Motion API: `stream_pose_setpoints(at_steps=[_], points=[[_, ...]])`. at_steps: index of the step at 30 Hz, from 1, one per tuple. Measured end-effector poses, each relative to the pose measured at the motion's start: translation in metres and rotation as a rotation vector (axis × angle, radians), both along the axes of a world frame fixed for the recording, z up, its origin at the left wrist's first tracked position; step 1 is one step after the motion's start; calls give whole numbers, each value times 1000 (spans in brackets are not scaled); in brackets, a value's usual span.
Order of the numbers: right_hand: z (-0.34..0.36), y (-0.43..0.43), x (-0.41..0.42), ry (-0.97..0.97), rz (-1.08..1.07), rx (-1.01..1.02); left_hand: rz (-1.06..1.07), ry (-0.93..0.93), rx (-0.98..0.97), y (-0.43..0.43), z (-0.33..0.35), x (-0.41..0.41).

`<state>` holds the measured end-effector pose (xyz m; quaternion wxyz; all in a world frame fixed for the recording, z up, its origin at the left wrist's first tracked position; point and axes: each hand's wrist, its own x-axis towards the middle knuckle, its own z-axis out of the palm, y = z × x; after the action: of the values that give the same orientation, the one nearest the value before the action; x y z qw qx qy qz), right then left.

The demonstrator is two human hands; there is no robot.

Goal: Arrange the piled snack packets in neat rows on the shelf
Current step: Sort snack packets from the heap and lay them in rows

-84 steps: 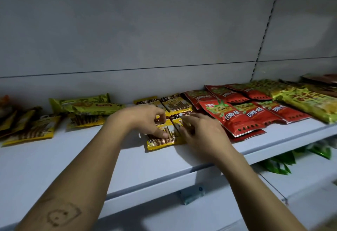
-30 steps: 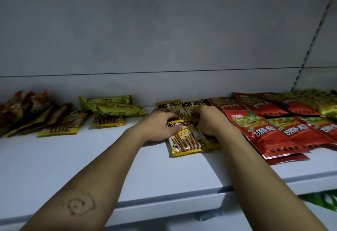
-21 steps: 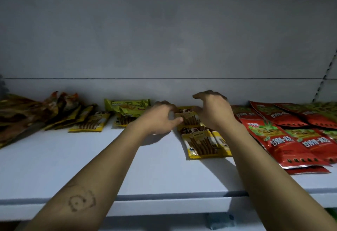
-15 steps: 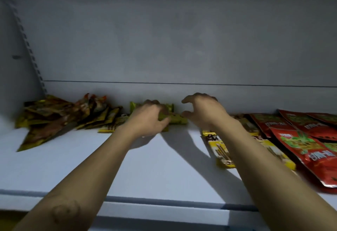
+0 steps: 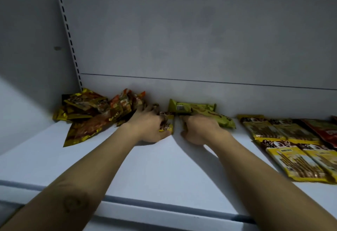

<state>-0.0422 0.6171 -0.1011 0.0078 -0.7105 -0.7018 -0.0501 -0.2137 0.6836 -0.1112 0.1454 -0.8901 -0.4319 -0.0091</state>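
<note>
A white metal shelf (image 5: 164, 167) carries two olive-green plastic packets (image 5: 198, 109) lying against its back wall. Just left of the green packets, the left hand (image 5: 149, 127) has its fingers curled round a small yellow plastic packet (image 5: 168, 124) printed with brown sticks, gripping it low over the shelf. The right hand (image 5: 200, 130) rests at the near edge of the green packets, touching them with fingers bent downward; whether it grips anything cannot be told. Further left of the green packets lies a loose pile of crumpled gold and orange foil packets (image 5: 94, 114). To their right, flat yellow stick-biscuit packets (image 5: 291, 147) lie in rows, red foil packets (image 5: 324, 130) beyond.
</note>
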Motion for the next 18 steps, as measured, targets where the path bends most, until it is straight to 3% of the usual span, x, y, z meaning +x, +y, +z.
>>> stream_pose_setpoints(at_steps=[6, 11, 14, 16, 18], points=[[1, -7, 9, 81, 9, -33, -104, -135, -101, -5, -3, -4], [15, -19, 13, 95, -36, -34, -193, -510, -274, -8, 1, -14], [18, -21, 17, 175, -71, -6, -187, -633, -260, -7, -1, -15], [16, -21, 21, 103, -133, 21, -138, -611, -140, -6, -3, -14], [13, -19, 22, 10, -214, 14, -37, -474, -35, -9, -5, -12]])
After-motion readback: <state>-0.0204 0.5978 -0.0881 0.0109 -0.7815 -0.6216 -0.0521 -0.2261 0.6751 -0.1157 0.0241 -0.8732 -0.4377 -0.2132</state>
